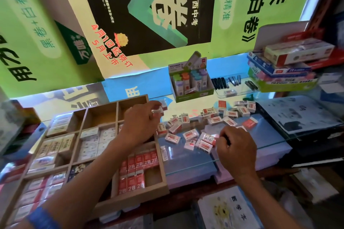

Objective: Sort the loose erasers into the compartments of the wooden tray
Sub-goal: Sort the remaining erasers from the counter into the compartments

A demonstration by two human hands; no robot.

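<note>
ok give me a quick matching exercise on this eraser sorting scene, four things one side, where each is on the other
Things:
1. red 2B erasers
2. green cardboard display box
3. left hand
4. stack of flat stationery boxes

Places:
A. far right, on a raised shelf
B. over the far right corner of the wooden tray, gripping an eraser
C. near right compartment of the tray
D. behind the loose erasers, on the glass counter

Pairs: 1-C, 2-D, 3-B, 4-A

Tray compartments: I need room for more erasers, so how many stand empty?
2: the far-middle compartment and the far-right compartment of the wooden tray. The left hand hides part of another, so more may be empty.
</note>
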